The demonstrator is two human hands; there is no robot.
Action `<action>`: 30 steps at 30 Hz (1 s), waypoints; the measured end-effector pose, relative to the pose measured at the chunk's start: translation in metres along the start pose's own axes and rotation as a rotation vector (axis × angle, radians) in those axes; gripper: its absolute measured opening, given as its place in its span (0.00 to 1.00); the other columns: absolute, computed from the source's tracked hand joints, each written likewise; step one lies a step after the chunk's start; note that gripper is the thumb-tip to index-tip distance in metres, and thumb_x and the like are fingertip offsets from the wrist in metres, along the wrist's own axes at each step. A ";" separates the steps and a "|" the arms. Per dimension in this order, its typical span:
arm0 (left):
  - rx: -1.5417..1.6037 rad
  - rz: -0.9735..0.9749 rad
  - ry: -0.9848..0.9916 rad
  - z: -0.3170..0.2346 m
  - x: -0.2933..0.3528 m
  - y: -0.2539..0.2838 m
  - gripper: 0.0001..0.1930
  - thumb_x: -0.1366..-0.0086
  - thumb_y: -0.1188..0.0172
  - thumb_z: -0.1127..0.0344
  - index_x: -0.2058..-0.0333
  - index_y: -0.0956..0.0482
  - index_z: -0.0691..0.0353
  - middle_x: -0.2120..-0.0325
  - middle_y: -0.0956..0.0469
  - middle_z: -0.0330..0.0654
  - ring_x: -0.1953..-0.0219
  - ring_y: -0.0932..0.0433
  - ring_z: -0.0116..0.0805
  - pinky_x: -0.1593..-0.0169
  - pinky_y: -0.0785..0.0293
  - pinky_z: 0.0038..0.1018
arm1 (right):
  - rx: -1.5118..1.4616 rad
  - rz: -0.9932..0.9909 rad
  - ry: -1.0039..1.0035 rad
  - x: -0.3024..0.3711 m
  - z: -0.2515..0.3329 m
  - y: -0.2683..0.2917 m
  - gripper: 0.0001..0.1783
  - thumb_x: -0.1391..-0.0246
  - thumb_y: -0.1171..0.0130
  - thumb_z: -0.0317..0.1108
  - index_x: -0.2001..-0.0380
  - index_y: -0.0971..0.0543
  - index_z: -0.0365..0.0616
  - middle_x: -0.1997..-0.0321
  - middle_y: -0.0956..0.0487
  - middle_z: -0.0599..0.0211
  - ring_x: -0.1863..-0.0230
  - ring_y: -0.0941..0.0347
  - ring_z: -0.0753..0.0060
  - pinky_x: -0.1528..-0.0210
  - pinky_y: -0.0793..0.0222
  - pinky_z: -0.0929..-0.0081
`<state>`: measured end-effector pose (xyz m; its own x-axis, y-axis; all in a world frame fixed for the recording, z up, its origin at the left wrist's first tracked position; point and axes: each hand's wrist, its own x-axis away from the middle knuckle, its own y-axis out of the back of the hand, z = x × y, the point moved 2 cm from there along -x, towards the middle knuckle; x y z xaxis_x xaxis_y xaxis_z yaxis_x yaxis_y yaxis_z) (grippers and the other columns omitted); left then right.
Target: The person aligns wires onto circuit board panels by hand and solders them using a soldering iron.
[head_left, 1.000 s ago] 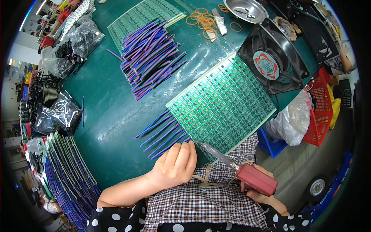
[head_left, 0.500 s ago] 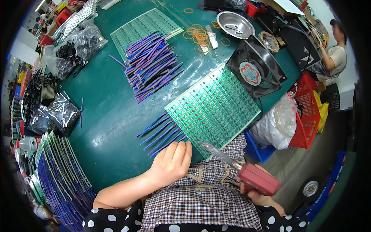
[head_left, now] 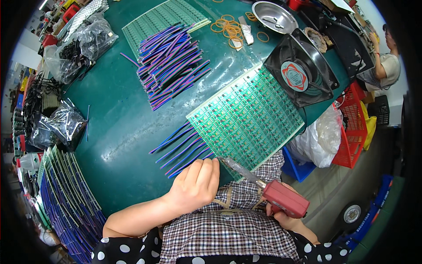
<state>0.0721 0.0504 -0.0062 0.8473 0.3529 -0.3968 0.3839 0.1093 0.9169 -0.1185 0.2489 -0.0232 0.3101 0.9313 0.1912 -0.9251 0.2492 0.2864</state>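
Note:
A green circuit board panel [head_left: 248,119] lies at a slant on the table's near edge. Several blue and purple wires [head_left: 176,148] stick out from its left edge. My left hand [head_left: 198,180] is closed in a pinch at the panel's lower left corner, seemingly on one such wire; its fingertips mostly hide the end. In my right hand [head_left: 286,221] is a red soldering gun [head_left: 285,200], gripped from below. Its tip meets the panel's edge right beside my left fingertips. Whether it touches the wire I cannot tell.
A heap of wires [head_left: 171,66] lies on another panel [head_left: 162,20]. A black fan [head_left: 303,70] stands at the panel's right. Rubber bands [head_left: 228,28] and a metal bowl [head_left: 276,16] are behind. Wired boards [head_left: 70,202] are stacked left; a person [head_left: 384,66] is at far right.
The soldering gun has moved left and slightly up, bringing its tip close to my left fingertips. My left hand stays at the panel's corner. The whole view has shifted a little.

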 end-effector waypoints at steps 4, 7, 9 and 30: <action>-0.016 0.020 -0.035 0.001 -0.002 0.001 0.15 0.54 0.41 0.71 0.66 0.21 0.72 0.71 0.24 0.44 0.69 0.24 0.33 0.70 0.27 0.20 | -0.463 -0.051 -0.007 0.000 0.004 -0.006 0.40 0.56 0.28 0.35 0.43 0.34 0.29 0.67 0.18 0.60 0.73 0.21 0.73 0.68 0.25 0.78; -0.021 0.020 -0.033 0.002 -0.002 0.002 0.15 0.54 0.42 0.71 0.66 0.21 0.72 0.71 0.24 0.44 0.69 0.24 0.33 0.69 0.27 0.20 | -0.328 0.040 0.033 0.000 0.001 0.001 0.42 0.54 0.28 0.41 0.42 0.35 0.29 0.69 0.18 0.60 0.73 0.21 0.73 0.68 0.26 0.79; -0.022 0.023 -0.031 0.002 -0.002 0.003 0.15 0.54 0.42 0.71 0.66 0.21 0.72 0.71 0.24 0.44 0.68 0.24 0.33 0.69 0.27 0.20 | -0.291 0.022 0.033 0.002 -0.003 0.000 0.42 0.55 0.28 0.43 0.43 0.34 0.28 0.70 0.18 0.60 0.74 0.21 0.73 0.68 0.26 0.79; 0.029 -0.011 -0.004 0.004 0.007 0.001 0.15 0.53 0.43 0.71 0.63 0.24 0.68 0.73 0.31 0.40 0.70 0.28 0.33 0.72 0.31 0.25 | 0.453 -0.402 0.420 0.027 0.175 0.132 0.37 0.54 0.33 0.58 0.53 0.24 0.35 0.61 0.19 0.61 0.66 0.20 0.67 0.68 0.25 0.72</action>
<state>0.0792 0.0493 -0.0085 0.8443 0.3481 -0.4073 0.4037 0.0864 0.9108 -0.1943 0.2602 0.1838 0.4117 0.8371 -0.3601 -0.5483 0.5432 0.6358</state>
